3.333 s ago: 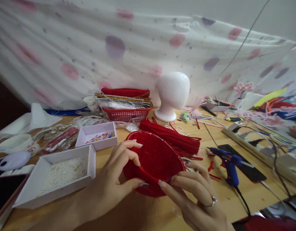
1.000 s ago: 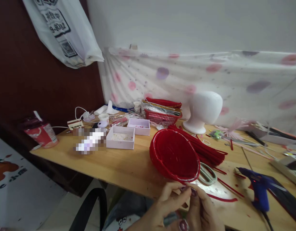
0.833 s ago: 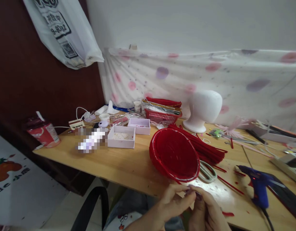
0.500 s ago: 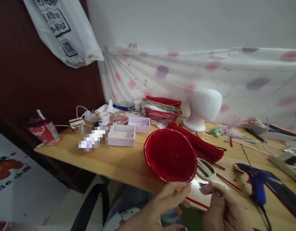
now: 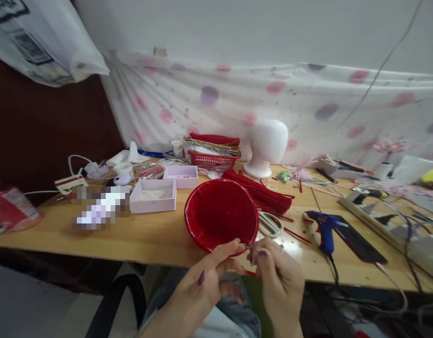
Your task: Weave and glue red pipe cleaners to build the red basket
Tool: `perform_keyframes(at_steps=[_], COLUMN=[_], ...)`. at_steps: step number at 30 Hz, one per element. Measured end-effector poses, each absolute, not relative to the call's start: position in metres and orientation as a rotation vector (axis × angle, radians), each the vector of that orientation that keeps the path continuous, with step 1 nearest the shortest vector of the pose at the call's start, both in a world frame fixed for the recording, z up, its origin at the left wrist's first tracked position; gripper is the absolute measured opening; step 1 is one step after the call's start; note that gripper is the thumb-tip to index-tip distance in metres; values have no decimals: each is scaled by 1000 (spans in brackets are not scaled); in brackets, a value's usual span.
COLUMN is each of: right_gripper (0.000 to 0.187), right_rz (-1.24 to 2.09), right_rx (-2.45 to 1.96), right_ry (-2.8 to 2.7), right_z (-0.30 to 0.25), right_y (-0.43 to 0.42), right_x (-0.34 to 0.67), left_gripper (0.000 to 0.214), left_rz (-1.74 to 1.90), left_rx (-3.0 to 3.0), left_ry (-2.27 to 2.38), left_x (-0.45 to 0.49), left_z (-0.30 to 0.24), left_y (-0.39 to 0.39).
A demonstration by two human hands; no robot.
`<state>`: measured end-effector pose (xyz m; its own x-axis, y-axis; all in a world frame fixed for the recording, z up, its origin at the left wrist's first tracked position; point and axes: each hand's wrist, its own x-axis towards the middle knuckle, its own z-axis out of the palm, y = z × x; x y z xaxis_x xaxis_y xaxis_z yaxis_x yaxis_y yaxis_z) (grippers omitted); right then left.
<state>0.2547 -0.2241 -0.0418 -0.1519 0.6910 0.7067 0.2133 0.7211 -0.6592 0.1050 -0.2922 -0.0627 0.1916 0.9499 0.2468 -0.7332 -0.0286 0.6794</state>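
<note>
Bowl-shaped red piece [image 5: 221,211] near the front edge of the desk [image 5: 139,241], its opening tilted toward the wearer and a pale line along its rim. Just behind it, to the right, lies a bundle of red strips [image 5: 262,192]; beside its right wall show the pale handles of scissors [image 5: 271,225], the blades out of sight. Farther right are a blue glue gun [image 5: 325,230], a dark phone [image 5: 362,244] and a long power strip [image 5: 388,232] with cables. Two white boxes stand to the left, the nearer [image 5: 153,205] in front of the farther [image 5: 183,180]. At the back, a red basket [image 5: 211,161] of packets stands beside a white foam head [image 5: 267,145]. The hands partly cover the near rim of the piece.

Left hand [image 5: 207,281]: index finger extended to the rim, thumb well apart, the other fingers half curled; contact with the rim is uncertain. Right hand [image 5: 279,277]: thumb and fingers curled inward close to the left fingertips. A short red strip [image 5: 250,273] shows between the hands; whether the right fingers grip it cannot be told.
</note>
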Motion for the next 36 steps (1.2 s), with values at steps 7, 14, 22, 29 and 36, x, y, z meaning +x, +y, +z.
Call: perform_keyframes(at_steps=[7, 14, 22, 29, 36], right_gripper=[29, 19, 18, 21, 20], right_rz=[489, 488, 475, 504, 425], right_rx=[-676, -617, -626, -678, -640], right_ry=[-1801, -1918, -1918, -1859, -1868], right_z=[-43, -41, -48, -49, -49], right_y=[-225, -226, -228, -230, -230], right_x=[245, 250, 247, 244, 244], left_gripper=[73, 84, 45, 50, 49], left_rz=[1368, 1369, 1235, 1237, 1192], left_rx=[876, 923, 756, 706, 674], left_ry=[532, 757, 885, 915, 963], left_x=[108, 110, 112, 114, 112], left_z=[-70, -72, -73, -74, -82], left_y=[-290, -290, -268, -268, -267])
